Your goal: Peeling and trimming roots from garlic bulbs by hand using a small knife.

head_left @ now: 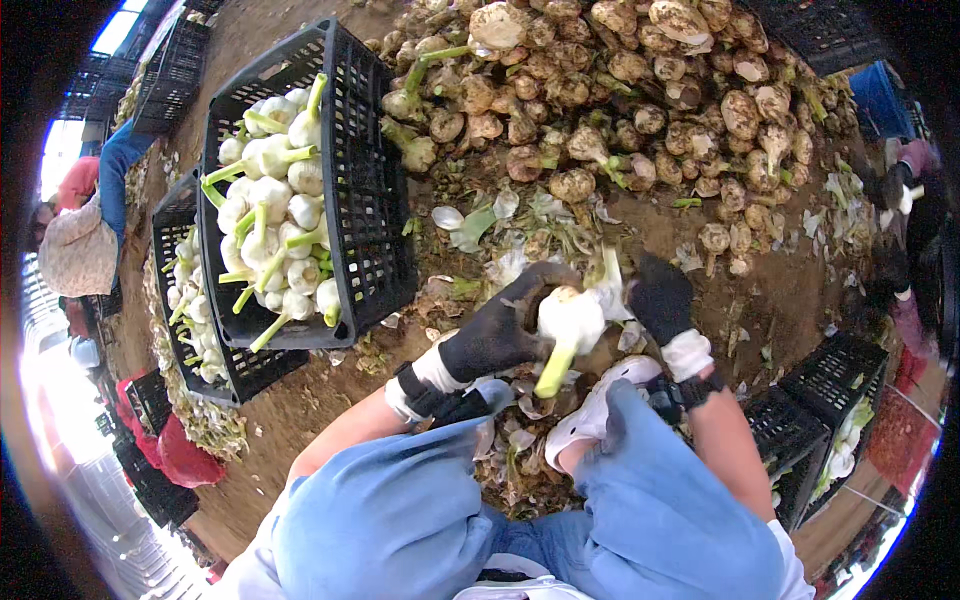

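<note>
My left hand (500,325), in a black glove, grips a white garlic bulb (570,318) with a green stalk that points down toward my knees. At the bulb's upper right, my right hand (660,298), also black-gloved, pinches a strip of pale skin on the bulb. Both hands hover over a litter of peeled skins (520,440) between my blue-trousered legs. Ahead lies a big heap of dirty, unpeeled garlic bulbs (620,90) on the soil.
A black plastic crate (370,200) of clean white bulbs stands at my left, a second filled crate (175,220) behind it. More black crates (820,400) sit at my right. Another person (85,240) crouches at the far left; a second person is at the right edge.
</note>
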`<action>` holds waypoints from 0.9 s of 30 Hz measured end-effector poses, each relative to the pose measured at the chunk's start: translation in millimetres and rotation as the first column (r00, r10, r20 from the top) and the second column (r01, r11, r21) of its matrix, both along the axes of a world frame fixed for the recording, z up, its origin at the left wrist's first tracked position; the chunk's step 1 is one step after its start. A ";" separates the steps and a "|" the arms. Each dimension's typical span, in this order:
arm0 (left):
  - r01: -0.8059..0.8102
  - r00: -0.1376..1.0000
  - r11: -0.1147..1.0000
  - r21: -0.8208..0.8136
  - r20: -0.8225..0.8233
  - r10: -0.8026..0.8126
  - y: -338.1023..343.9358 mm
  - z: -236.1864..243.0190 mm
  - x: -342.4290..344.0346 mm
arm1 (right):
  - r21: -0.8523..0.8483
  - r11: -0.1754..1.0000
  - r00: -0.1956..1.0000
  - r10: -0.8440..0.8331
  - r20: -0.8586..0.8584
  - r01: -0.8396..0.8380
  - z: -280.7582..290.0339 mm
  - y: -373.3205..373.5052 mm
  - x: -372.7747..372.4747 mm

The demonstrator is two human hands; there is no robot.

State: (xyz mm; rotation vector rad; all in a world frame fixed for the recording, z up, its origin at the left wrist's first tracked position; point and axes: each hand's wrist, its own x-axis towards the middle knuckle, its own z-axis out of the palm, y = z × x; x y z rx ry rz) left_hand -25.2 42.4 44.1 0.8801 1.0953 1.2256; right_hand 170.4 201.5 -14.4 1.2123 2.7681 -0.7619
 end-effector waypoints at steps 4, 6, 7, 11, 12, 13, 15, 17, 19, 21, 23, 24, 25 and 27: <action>-0.188 0.982 0.968 -0.164 -0.051 0.182 0.7 -3.0 -2.4 | -0.033 0.998 0.994 0.053 -0.092 -0.056 39.8 -11.8 2.8; -0.148 0.985 0.971 -0.188 -0.121 0.126 2.2 -2.3 -3.1 | -0.028 0.994 0.971 0.099 -0.217 -0.108 58.5 -22.8 -2.4; -0.135 0.982 0.965 -0.225 -0.162 0.099 3.4 -1.7 -4.1 | 0.031 0.981 0.934 0.191 -0.302 -0.190 65.8 -26.2 -7.3; -0.054 0.887 0.993 -0.104 -0.461 0.000 0.1 2.8 -7.8 | 0.200 0.910 0.883 0.404 -0.239 -0.362 84.1 -25.4 -21.6; -0.053 0.893 0.993 -0.101 -0.451 0.001 -1.6 3.6 -7.5 | 0.202 0.901 0.875 0.424 -0.234 -0.383 85.2 -24.0 -24.7; -0.023 0.909 0.988 -0.153 -0.415 -0.043 -2.6 3.6 -8.3 | 0.231 0.888 0.864 0.447 -0.232 -0.398 85.4 -22.1 -26.9; 0.017 0.920 0.982 -0.190 -0.382 -0.090 -3.3 2.4 -8.2 | 0.216 0.904 0.872 0.417 -0.257 -0.369 83.5 -18.5 -30.4; -0.125 0.971 0.976 -0.179 -0.224 0.083 -1.5 0.3 -5.9 | 0.117 0.950 0.898 0.310 -0.311 -0.288 80.7 -17.9 -33.8; -0.252 0.962 0.956 -0.152 -0.145 0.231 1.8 -1.3 -3.0 | 0.091 0.981 0.917 0.191 -0.351 -0.169 79.4 -20.8 -37.1; -0.356 0.930 0.927 -0.116 -0.139 0.339 5.4 -2.3 -0.4 | 0.053 0.994 0.907 0.110 -0.407 -0.097 80.5 -25.7 -40.2; -0.350 0.937 0.929 -0.118 -0.033 0.349 7.0 -2.2 2.6 | -0.001 0.998 0.877 0.060 -0.477 -0.069 82.8 -34.2 -44.1; -0.334 0.939 0.937 -0.102 -0.120 0.322 7.9 -2.6 5.1 | 0.023 0.996 0.868 0.087 -0.490 -0.087 82.9 -37.6 -46.8; -0.316 0.934 0.945 -0.086 -0.205 0.293 8.0 -2.8 6.8 | -0.013 0.999 0.873 0.028 -0.486 -0.039 83.8 -39.2 -47.0; -0.296 0.954 0.948 -0.116 -0.084 0.288 10.2 -5.1 9.6 | -0.113 0.994 0.885 -0.042 -0.465 -0.012 82.6 -40.3 -45.8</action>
